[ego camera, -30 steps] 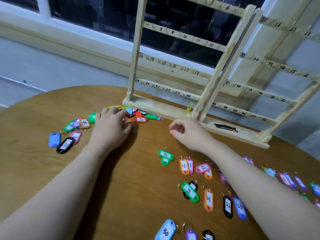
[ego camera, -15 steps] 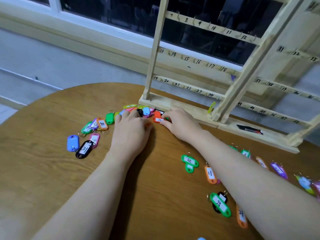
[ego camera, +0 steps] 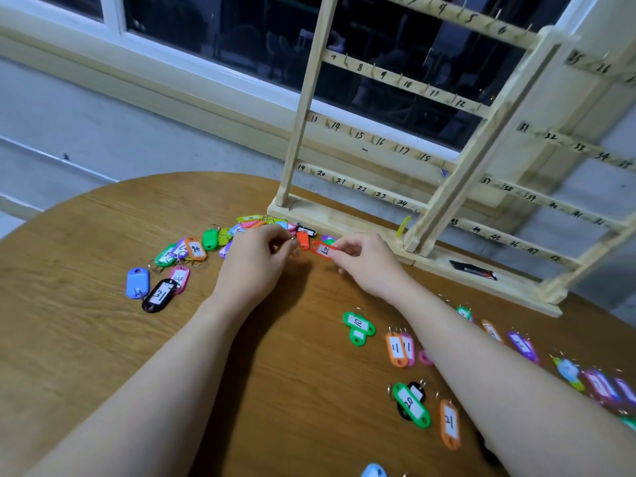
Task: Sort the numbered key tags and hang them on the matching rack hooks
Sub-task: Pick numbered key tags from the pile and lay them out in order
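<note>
A wooden rack (ego camera: 478,156) with numbered hooks stands at the table's far edge. An unsorted heap of coloured key tags (ego camera: 220,237) lies by its left foot. My right hand (ego camera: 368,263) pinches a red tag marked 27 (ego camera: 322,250) just above the heap. My left hand (ego camera: 256,261) pinches a metal key ring (ego camera: 292,239) close to that tag's end. Tags laid out in rows lie to the right, among them a green 10 (ego camera: 358,327), an orange 11 (ego camera: 395,349), a green 20 (ego camera: 411,404) and an orange 21 (ego camera: 450,425).
The brown wooden table (ego camera: 103,339) has a rounded far-left edge. A black 31 tag (ego camera: 160,294) and a blue tag (ego camera: 137,282) lie left of my left hand. A black marker (ego camera: 473,270) rests on the rack's base. A window and wall lie behind.
My right hand has reached left into the heap and lifted the red 27 tag. My left hand rose from flat on the heap to pinch a ring. The view came closer.
</note>
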Motion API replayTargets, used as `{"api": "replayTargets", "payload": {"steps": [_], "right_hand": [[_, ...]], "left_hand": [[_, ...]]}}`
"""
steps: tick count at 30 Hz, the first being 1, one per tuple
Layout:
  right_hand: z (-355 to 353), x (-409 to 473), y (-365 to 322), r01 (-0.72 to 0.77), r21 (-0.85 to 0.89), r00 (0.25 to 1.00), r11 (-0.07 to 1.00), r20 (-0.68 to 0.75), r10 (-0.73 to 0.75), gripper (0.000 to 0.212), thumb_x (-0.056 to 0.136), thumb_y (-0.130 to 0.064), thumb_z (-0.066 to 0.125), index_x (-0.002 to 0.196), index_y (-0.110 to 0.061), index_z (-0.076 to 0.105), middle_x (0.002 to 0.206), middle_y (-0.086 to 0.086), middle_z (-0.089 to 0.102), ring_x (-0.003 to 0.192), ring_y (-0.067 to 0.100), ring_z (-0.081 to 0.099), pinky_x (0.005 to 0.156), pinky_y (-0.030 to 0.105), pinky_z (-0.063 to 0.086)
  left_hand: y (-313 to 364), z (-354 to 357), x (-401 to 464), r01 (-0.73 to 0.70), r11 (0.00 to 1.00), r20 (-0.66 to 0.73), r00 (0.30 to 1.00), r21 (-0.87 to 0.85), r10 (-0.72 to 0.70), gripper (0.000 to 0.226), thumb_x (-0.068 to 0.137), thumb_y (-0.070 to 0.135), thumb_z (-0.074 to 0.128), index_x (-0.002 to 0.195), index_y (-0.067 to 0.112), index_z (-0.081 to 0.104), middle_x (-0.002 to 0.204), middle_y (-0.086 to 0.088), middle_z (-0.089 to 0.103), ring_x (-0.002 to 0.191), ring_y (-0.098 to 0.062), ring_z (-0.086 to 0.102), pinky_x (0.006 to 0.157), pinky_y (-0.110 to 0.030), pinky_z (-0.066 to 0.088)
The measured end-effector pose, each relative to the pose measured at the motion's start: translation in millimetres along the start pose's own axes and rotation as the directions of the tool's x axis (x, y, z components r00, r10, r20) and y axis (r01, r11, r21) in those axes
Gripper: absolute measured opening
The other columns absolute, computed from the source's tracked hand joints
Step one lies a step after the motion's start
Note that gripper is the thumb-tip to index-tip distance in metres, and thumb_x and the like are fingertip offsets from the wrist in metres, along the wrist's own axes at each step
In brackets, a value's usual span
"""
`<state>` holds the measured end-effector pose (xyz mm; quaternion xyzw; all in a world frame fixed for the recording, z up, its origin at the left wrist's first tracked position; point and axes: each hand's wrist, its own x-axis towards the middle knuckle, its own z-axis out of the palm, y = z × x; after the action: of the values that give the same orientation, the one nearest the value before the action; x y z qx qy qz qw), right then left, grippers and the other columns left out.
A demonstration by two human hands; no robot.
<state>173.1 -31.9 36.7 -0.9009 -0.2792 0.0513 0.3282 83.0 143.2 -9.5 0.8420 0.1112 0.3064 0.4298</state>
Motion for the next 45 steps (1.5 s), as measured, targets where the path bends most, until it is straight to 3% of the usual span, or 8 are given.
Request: {"api": "replayTargets", "payload": {"steps": [8,14,22,25,29,32,35,45], "right_hand": [[-14.7,-23.1,2.7,-0.113,0.039,0.992,0.993,0.066,0.111,0.017,0.102,-0.023,0.06,0.107,-0.021,0.076,0.079,0.002,0.074,0.065,0.007,0.063,0.061,0.021,0.048],[-19.0,-32.0,0.3,-0.127,0.064,0.989,0.99,0.079,0.122,0.018,0.102,-0.026,0.058,0.103,-0.03,0.076,0.083,0.005,0.076,0.074,0.017,0.064,0.07,0.036,0.049],[-26.2,-40.1,2.9,-0.137,0.106,0.988,0.985,0.088,0.128,0.021,0.103,-0.024,0.058,0.101,-0.029,0.078,0.079,0.004,0.075,0.063,-0.002,0.06,0.069,0.025,0.048],[-34.5,-46.8,8.6,-0.136,0.131,0.989,0.982,0.068,0.128,0.021,0.103,-0.022,0.057,0.103,-0.026,0.078,0.072,-0.005,0.071,0.055,-0.007,0.057,0.058,0.015,0.045],[-48.1,-62.0,17.3,-0.14,0.134,0.99,0.981,0.015,0.139,0.022,0.103,-0.025,0.057,0.1,-0.029,0.078,0.075,-0.007,0.071,0.059,-0.004,0.057,0.056,0.013,0.043],[-59.5,-80.8,27.5,-0.143,0.14,0.988,0.98,-0.039,0.15,0.023,0.102,-0.027,0.058,0.096,-0.034,0.079,0.088,0.006,0.075,0.069,0.009,0.057,0.066,0.027,0.046],[-77.0,-110.5,34.6,-0.15,0.165,0.984,0.975,-0.073,0.164,0.021,0.101,-0.024,0.059,0.098,-0.027,0.08,0.093,0.003,0.077,0.069,0.003,0.06,0.066,0.027,0.047],[-147.9,-226.3,72.4,-0.188,0.134,0.971,0.973,-0.124,0.204,0.02,0.1,-0.026,0.062,0.094,-0.025,0.081,0.07,0.001,0.072,0.062,0.005,0.059,0.061,0.024,0.043]], "left_hand": [[4.1,-2.5,1.1,0.112,0.972,0.096,0.991,-0.207,-0.093,0.014,0.096,0.018,0.067,0.083,0.015,0.072,0.073,0.009,0.075,0.071,0.003,0.067,0.063,-0.009,0.042],[3.5,-4.4,0.9,0.136,0.968,0.166,0.981,-0.213,-0.101,0.011,0.096,0.023,0.067,0.088,0.018,0.073,0.083,0.007,0.077,0.08,-0.007,0.072,0.07,-0.019,0.051],[10.4,-3.0,-1.6,0.116,0.969,0.122,0.988,-0.217,-0.091,0.012,0.096,0.026,0.067,0.085,0.023,0.071,0.084,0.005,0.076,0.083,-0.009,0.07,0.071,-0.027,0.048],[13.8,-0.7,-3.6,0.123,0.963,0.135,0.986,-0.24,-0.093,0.013,0.096,0.026,0.067,0.085,0.022,0.071,0.083,0.004,0.076,0.082,-0.014,0.07,0.072,-0.036,0.05],[29.4,7.1,-14.2,0.096,0.959,0.172,0.984,-0.266,-0.051,0.012,0.097,0.022,0.066,0.088,0.016,0.071,0.082,0.005,0.077,0.085,-0.019,0.071,0.081,-0.039,0.053],[45.6,16.5,-32.2,0.03,0.97,0.213,0.977,-0.243,0.024,0.011,0.097,0.023,0.065,0.089,0.02,0.071,0.082,0.007,0.076,0.081,-0.013,0.07,0.075,-0.031,0.052],[55.0,21.0,-53.7,-0.034,0.974,0.263,0.96,-0.225,0.094,0.01,0.096,0.022,0.067,0.087,0.023,0.071,0.083,0.008,0.075,0.077,-0.004,0.067,0.072,-0.021,0.048],[113.9,36.2,-90.5,-0.032,0.974,0.407,0.905,-0.226,0.124,0.01,0.096,0.024,0.066,0.09,0.019,0.073,0.085,0.005,0.076,0.081,-0.005,0.069,0.073,-0.025,0.05]]}}
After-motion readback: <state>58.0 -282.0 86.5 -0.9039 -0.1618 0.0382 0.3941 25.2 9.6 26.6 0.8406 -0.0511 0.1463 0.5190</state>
